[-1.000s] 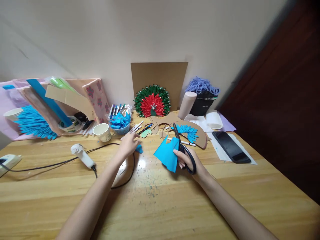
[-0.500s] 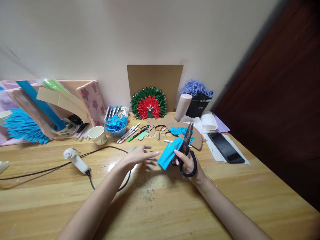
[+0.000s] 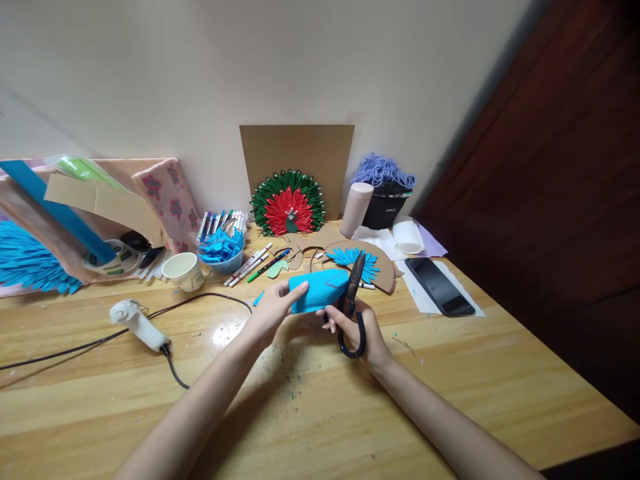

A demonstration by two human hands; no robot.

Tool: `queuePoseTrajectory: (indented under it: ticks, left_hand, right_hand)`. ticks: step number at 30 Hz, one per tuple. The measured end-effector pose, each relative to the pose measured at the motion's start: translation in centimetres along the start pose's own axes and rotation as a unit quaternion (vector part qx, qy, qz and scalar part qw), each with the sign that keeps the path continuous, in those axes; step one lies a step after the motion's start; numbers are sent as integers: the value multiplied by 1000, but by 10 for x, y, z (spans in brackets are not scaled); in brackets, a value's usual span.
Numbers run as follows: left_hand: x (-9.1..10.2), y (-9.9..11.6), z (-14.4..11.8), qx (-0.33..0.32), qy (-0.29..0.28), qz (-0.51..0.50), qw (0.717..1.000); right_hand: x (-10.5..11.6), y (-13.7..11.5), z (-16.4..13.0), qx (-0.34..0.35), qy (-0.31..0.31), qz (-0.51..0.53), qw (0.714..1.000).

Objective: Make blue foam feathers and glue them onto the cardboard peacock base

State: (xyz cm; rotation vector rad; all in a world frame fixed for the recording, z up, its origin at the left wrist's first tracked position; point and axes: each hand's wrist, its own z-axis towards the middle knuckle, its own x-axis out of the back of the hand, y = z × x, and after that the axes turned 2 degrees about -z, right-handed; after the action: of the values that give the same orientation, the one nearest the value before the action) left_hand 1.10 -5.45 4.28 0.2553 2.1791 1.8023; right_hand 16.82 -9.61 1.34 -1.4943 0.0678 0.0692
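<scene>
My left hand [image 3: 275, 308] pinches the left end of a blue strip of folded paper [image 3: 317, 291], thumb on top. A dark line or slit runs across the strip near its right end. My right hand [image 3: 369, 339] is closed around black-handled scissors [image 3: 356, 273], whose dark blades point up and away. The strip's right end lies against the scissors, and whether the blades touch it I cannot tell. Just beyond them, a cardboard arc [image 3: 385, 270] bears blue pointed petals [image 3: 367, 265].
On the left are a white glue gun [image 3: 140, 327] with a black cord, a paper cup [image 3: 183, 271] and a bowl of blue pieces [image 3: 221, 250]. A red and green peacock [image 3: 287, 203] leans on cardboard at the back. A phone [image 3: 440, 287] lies right, near a pink cylinder [image 3: 356, 210].
My left hand has moved right and taken hold of the blue strip, which was in my right hand with the scissors. The strip has turned nearly level. The view has shifted slightly.
</scene>
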Motion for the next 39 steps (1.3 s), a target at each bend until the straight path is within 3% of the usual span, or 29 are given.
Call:
queuePoseTrajectory:
  ticks: [3, 6, 10, 14, 17, 21, 22, 24, 26, 28, 31, 34, 39]
  left_hand:
    - [11, 8, 3, -21, 48, -55, 997]
    - [25, 17, 5, -68, 83, -15, 994]
    - [33, 24, 2, -77, 27, 88, 993]
    - [31, 26, -3, -76, -45, 171, 981]
    - [29, 23, -2, -73, -40, 187, 979]
    - [15, 8, 0, -58, 83, 80, 992]
    - [8, 3, 0, -35, 85, 41, 995]
    - [-8, -8, -3, 23, 29, 1, 999]
    - [-23, -17, -7, 38, -19, -12, 999]
    - [-31, -22, -8, 32, -15, -10, 999]
    - [-28, -20, -6, 13, 25, 22, 999]
    - [-11, -11, 0, -19, 76, 71, 994]
    - [14, 3, 5, -64, 156, 101, 981]
  right_hand:
    - [-1, 1, 0, -8, -4, 62, 998]
    - [6, 1, 5, 4, 26, 76, 997]
    - [15, -1, 10, 17, 40, 33, 998]
    - [17, -2, 11, -22, 15, -42, 999]
    - [14, 1, 9, -41, 1, -79, 996]
    - [8, 5, 8, -38, 54, -42, 997]
    - [7, 7, 7, -31, 82, -21, 996]
    - [6, 9, 7, -17, 132, 12, 991]
    - [5, 12, 6, -10, 162, 23, 987]
    - [5, 13, 6, -9, 173, 19, 985]
    - [7, 11, 8, -17, 146, 23, 989]
    - [9, 5, 11, -34, 76, 76, 994]
    - [9, -4, 9, -148, -157, 133, 967]
